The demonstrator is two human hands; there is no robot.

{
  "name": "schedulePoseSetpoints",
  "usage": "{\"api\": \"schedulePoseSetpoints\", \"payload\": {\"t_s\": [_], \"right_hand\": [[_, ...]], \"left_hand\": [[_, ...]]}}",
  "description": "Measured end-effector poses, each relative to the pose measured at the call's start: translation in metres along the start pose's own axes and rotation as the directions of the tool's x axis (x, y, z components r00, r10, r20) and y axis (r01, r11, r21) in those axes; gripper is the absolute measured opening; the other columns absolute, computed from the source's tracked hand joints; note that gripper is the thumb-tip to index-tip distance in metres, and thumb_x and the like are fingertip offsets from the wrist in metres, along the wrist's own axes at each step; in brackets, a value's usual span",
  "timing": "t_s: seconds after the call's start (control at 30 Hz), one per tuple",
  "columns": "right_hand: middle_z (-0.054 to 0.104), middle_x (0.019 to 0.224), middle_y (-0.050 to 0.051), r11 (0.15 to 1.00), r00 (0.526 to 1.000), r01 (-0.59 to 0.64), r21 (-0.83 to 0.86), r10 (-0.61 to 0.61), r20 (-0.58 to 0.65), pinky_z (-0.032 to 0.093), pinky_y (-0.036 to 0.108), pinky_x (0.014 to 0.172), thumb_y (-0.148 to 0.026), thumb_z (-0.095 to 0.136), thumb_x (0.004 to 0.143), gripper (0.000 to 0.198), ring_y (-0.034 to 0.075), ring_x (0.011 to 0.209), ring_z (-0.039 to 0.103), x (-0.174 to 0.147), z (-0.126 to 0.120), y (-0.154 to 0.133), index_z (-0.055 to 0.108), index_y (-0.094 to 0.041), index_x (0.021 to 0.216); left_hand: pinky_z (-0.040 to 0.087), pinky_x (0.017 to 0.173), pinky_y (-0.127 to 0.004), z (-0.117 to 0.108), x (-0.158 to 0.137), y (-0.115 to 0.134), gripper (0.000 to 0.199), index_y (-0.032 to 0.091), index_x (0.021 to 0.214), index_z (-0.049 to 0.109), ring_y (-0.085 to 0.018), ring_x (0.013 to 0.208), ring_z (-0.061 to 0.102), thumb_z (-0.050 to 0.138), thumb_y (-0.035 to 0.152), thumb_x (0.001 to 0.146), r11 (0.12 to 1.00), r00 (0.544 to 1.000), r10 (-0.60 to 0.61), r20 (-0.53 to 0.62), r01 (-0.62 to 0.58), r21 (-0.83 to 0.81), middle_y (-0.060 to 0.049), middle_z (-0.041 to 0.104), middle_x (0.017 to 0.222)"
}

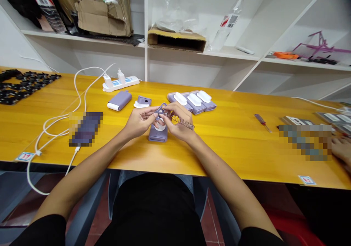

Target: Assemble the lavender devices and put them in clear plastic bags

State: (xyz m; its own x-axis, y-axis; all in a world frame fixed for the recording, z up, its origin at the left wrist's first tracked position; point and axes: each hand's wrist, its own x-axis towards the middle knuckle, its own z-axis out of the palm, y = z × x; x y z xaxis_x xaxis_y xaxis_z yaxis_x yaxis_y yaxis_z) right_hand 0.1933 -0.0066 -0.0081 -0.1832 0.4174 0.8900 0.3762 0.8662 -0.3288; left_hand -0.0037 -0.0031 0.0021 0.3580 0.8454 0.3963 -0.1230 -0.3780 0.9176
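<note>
above the yellow tabletop (227,136), near its front edge, a small purple part (161,110) is held between the fingertips of both hands. by the left hand (140,121) it is pinched narrowly at its near left side, thumb toward the fingers; by the right hand (177,130) it is met from the other side, the fingers likewise drawn close together. a coiled spring (184,121) is seen running from the fingertips across the right hand, with its far end left loose; whether it is fixed to the part or only gripped beside it cannot be told. just below the hands a purple case (158,135) with a white oval is seen, partly covered by the fingers. the small part is judged to be light and stiff, probably moulded plastic, with a smooth face that may slip under dry fingers; it is best taken by its outer rim, so that thin edges are not strained. the spring is judged to be light and springy, easily bent or tangled if pulled along its length; it is best held close to the end near the part, with the loose coils left free. the case is judged to be heavier and rigid, and is best steadied by its long sides rather than by the smooth white oval.
</note>
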Motion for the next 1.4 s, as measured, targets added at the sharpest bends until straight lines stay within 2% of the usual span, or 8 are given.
{"api": "schedulePoseSetpoints", "payload": {"t_s": [0.37,0.73,0.97,1.17,1.27,1.4], "right_hand": [[0.077,0.104,0.008,1.000,1.000,0.019,0.006,-0.019,0.022,0.064,0.038,0.080,-0.020,0.068,0.103,0.012,0.021,0.093,0.074,0.0013,-0.0017,-0.0004,0.071,-0.023,0.113],[0.079,0.111,0.011,0.997,0.992,0.051,0.058,-0.058,0.116,0.065,0.043,0.089,-0.020,0.062,0.105,0.020,0.025,0.104,0.076,0.0032,-0.0069,0.0004,0.072,-0.024,0.123],[0.079,0.108,0.009,0.996,0.995,-0.035,0.082,0.027,0.099,0.066,0.044,0.089,-0.022,0.065,0.104,0.017,0.024,0.100,0.076,0.0029,-0.0060,-0.0020,0.074,-0.024,0.119],[0.068,0.114,0.008,0.980,0.990,-0.141,0.142,0.136,0.047,0.065,0.040,0.086,-0.022,0.073,0.100,0.017,0.021,0.100,0.072,0.0006,-0.0032,0.0035,0.077,-0.026,0.116],[0.066,0.115,0.008,0.986,0.991,-0.129,0.101,0.125,0.045,0.065,0.044,0.091,-0.022,0.072,0.100,0.019,0.022,0.103,0.071,0.0000,-0.0032,0.0051,0.077,-0.027,0.117],[0.066,0.118,0.010,0.999,0.998,-0.053,0.004,0.052,0.047,0.064,0.048,0.095,-0.021,0.070,0.100,0.022,0.025,0.106,0.071,-0.0010,-0.0034,0.0041,0.075,-0.027,0.120]], "left_hand": [[0.072,0.068,-0.035,0.0015,-0.0016,0.0030,0.051,0.008,0.130,0.080,-0.024,0.073,0.083,0.082,0.040,0.091,1.000,1.000,0.001,0.005,-0.001,-0.001,-0.012,0.085,0.090],[0.072,0.068,-0.035,0.0030,-0.0029,-0.0014,0.053,0.009,0.132,0.079,-0.025,0.075,0.084,0.082,0.043,0.092,1.000,1.000,-0.011,-0.006,0.011,-0.006,-0.012,0.085,0.094],[0.071,0.070,-0.036,0.0012,-0.0015,-0.0032,0.052,0.010,0.132,0.080,-0.022,0.070,0.081,0.082,0.042,0.091,1.000,1.000,-0.017,-0.023,0.017,0.020,-0.012,0.085,0.095],[0.070,0.071,-0.034,0.0008,-0.0015,-0.0039,0.053,0.008,0.135,0.078,-0.020,0.071,0.080,0.080,0.041,0.094,1.000,1.000,-0.010,-0.017,0.010,0.017,-0.014,0.085,0.096],[0.070,0.070,-0.032,0.0012,-0.0015,-0.0035,0.052,0.008,0.133,0.079,-0.019,0.070,0.080,0.080,0.041,0.093,1.000,1.000,-0.005,-0.018,0.005,0.008,-0.014,0.085,0.097],[0.070,0.069,-0.032,0.0019,-0.0008,-0.0045,0.051,0.008,0.130,0.080,-0.019,0.070,0.080,0.083,0.041,0.091,1.000,1.000,-0.005,-0.024,0.005,0.008,-0.012,0.085,0.094]]}}
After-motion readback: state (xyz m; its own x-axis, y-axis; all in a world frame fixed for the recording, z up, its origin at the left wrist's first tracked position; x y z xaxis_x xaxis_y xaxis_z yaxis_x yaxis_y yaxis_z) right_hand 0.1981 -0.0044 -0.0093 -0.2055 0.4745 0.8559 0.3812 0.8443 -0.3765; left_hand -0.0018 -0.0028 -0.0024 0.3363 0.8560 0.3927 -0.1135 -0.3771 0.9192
